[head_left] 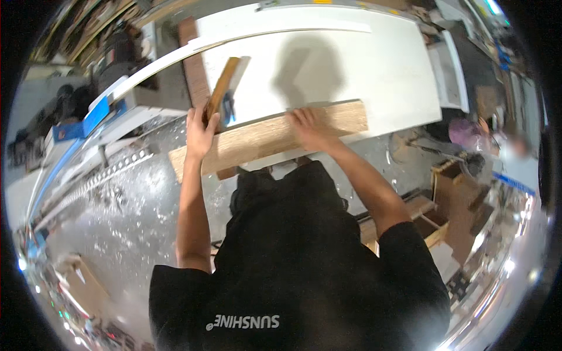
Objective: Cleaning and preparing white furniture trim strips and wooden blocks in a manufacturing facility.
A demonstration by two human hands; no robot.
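Pressing my right hand (308,130) flat and open on the wooden plank (275,137), I keep it pinned where it lies across the near edge of the white board (374,64), its left end overhanging the dusty floor (129,216). My left hand (200,133) is closed around the handle of the wooden square (225,90), whose blade lies on the board just behind the plank. I judge the stock should sit tight against the plank's edge, with steady downward weight so nothing slides.

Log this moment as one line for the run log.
left hand: grips wooden-handled tool | right hand: pressed flat on wooden plank | plank: lies across near edge of white panel
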